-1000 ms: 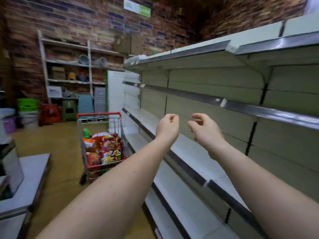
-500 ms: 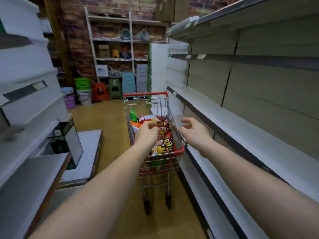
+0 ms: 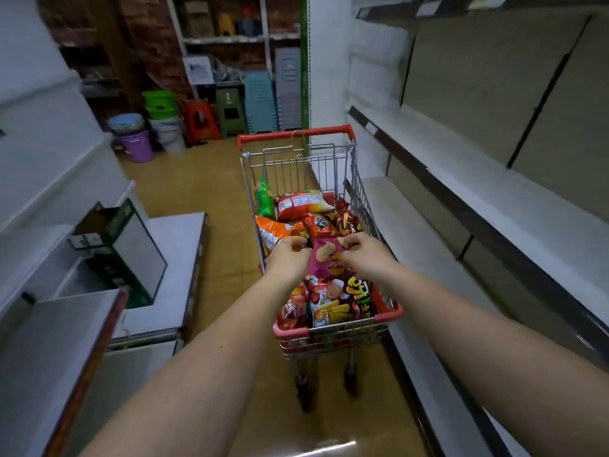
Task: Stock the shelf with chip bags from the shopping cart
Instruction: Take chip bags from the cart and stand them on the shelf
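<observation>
Both hands are now down in the shopping cart [image 3: 342, 328], where half a second ago they only hovered over its near end with nothing in them. That means the first pick is under way: a bag is being taken, though nothing has reached the shelf yet.

On the left, the glass tank [image 3: 131, 255] on the low white counter [image 3: 171, 258] sits much nearer the view than before, and the buckets [image 3: 136, 145] and stools [image 3: 202, 123] at the far wall look closer too, so the person has stepped up to the cart.

The left hand [image 3: 288, 258] has its fingers curled round the left edge of a pink chip bag [image 3: 324, 258], and it was empty and just above the pile a moment ago. The bag stands tilted up out of the heap of other chip bags [image 3: 333, 301], towards the cart's near end, with orange and red bags [image 3: 301, 202] and a green one [image 3: 264, 199] lying farther along the basket.

The right hand [image 3: 365, 255] pinches the bag's top right corner between thumb and fingers; earlier it was held loosely curled beside the cart's right rim. So both hands are grasping the same bag.

On the right, the white shelf [image 3: 494, 206] runs bare alongside the cart. A second ago the hands were raised in front of it, with the cart well off down the aisle.
</observation>
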The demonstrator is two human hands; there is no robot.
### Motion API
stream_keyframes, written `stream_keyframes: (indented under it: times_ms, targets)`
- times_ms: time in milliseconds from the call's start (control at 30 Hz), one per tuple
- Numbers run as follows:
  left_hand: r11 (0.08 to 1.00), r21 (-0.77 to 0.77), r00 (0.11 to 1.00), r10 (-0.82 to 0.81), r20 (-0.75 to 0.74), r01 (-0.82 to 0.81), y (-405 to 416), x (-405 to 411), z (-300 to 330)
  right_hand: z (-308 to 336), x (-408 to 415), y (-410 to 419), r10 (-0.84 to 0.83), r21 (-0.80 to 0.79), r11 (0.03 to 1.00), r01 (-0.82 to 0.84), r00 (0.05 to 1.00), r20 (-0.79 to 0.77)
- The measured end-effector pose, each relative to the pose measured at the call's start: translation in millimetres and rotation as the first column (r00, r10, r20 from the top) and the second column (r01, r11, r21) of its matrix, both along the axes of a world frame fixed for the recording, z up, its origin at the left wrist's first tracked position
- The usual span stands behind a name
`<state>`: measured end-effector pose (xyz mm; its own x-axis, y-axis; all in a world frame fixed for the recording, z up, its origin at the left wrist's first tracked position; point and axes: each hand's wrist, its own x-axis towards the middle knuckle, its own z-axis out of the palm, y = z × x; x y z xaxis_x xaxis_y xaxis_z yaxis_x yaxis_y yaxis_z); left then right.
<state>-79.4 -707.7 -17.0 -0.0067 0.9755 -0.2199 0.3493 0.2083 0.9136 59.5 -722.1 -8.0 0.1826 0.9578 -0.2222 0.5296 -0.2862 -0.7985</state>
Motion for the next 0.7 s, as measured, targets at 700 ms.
stream_keyframes:
  times_ms: [700]
  targets:
    - [0.744,-0.253,0.549,-0.640,-0.538,0.619,210.6,69.1,-111.4,-156.3,10.1,138.0,0.411,-0.578,0.795,-0.183,0.863,0.292]
